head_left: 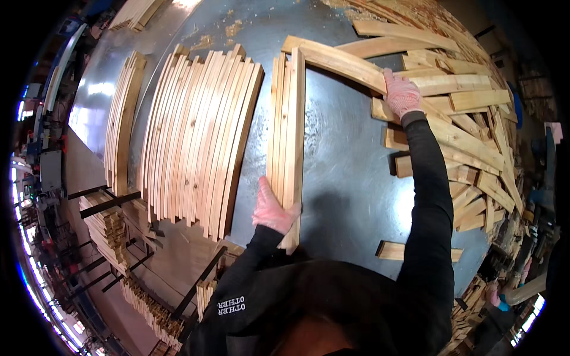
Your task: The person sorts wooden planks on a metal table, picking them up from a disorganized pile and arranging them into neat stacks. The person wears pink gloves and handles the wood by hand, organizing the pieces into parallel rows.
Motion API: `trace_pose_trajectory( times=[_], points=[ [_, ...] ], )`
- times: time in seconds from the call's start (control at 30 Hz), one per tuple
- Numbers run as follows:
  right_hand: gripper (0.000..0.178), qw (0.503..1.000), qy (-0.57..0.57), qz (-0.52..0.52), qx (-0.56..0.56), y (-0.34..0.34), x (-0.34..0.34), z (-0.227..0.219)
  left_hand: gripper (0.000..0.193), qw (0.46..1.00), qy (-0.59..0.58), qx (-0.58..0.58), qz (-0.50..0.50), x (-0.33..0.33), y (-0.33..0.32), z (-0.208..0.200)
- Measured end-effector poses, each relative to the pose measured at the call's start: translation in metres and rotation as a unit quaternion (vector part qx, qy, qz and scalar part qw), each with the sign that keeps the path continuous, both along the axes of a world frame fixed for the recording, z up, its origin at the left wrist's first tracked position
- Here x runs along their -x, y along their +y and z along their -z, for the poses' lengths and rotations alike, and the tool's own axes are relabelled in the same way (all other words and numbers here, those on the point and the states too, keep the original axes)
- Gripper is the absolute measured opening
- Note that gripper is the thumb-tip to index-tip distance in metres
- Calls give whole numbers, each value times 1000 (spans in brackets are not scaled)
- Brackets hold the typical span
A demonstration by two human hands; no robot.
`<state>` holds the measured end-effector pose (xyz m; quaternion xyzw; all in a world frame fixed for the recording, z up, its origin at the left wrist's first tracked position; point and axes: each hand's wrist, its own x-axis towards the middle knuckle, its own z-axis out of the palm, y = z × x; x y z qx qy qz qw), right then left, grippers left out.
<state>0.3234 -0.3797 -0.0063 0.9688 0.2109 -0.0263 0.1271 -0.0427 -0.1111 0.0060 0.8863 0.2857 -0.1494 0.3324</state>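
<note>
My right hand, in a pink glove, is closed around the near right end of a wooden board. That board slants across the far side of the metal table, its other end by the far end of a small row of slats. My left hand, also gloved in pink, grips across the near end of this row, thumb on its right side and fingers on its left. A lighter slat stands on edge along the row's right side. The undersides of both hands are hidden.
A broad row of slats and a narrower row lie to the left on the metal table. Boards in a loose pile cover the right side. One short board lies near my right arm. Stacked slats sit beyond the table's left edge.
</note>
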Motion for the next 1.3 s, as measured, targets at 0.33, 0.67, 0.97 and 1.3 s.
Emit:
trace_pose_trajectory(
  times=[0.33,0.67,0.97,1.3],
  points=[
    [91,990,-25,105,-92,87,-21,15,117,996,-81,7,-34,15,8,12],
    [80,932,12,190,-309,12,51,-83,119,999,36,12,-13,9,15,-4],
    [74,482,373,111,-785,-1,163,-170,118,993,85,-58,55,-9,12,-10],
    [89,854,341,234,-317,179,242,-2,115,992,75,-58,84,14,57,-16]
  ],
)
